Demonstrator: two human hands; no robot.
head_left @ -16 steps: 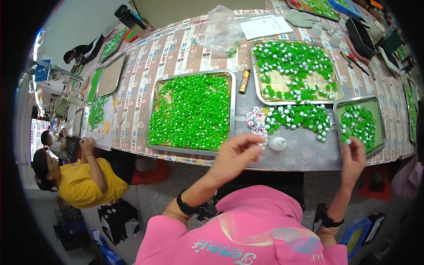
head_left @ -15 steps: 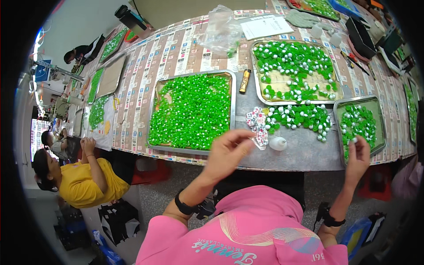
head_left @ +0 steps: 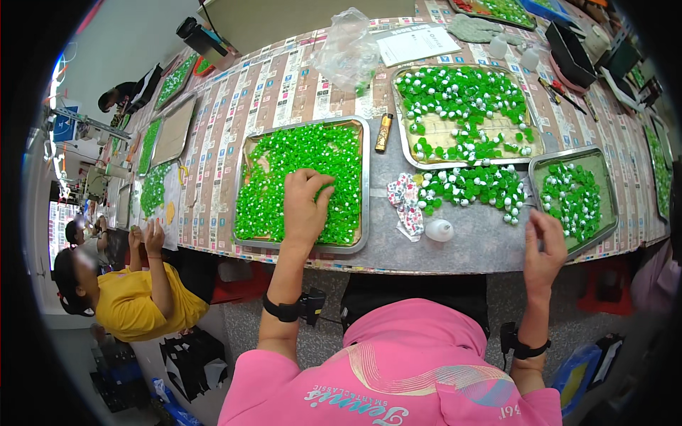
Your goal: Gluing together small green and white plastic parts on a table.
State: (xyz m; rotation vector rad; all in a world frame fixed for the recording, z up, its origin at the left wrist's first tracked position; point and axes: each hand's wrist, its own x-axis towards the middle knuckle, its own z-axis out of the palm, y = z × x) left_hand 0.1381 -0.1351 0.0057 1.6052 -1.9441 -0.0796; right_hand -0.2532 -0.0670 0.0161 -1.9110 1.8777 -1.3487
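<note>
Head view, using the big middle tray [head_left: 366, 186] as the landmark: it's packed with plain green beads [head_left: 284, 167], so most of the pile looks untouched. To its right, an upper tray [head_left: 398, 117] is only partly filled with green-and-white pieces, a loose heap [head_left: 469, 186] of them sits on the grey mat below it, and a small tray [head_left: 609, 195] farther right holds more, so I'd guess it's roughly midway. The left hand [head_left: 304, 206] rests in the big tray, fingers curled down into the beads. Can't tell if it's pinching any. The right hand [head_left: 545, 245] hovers by the small tray's near corner, fingers loosely apart, nothing visibly held.
</note>
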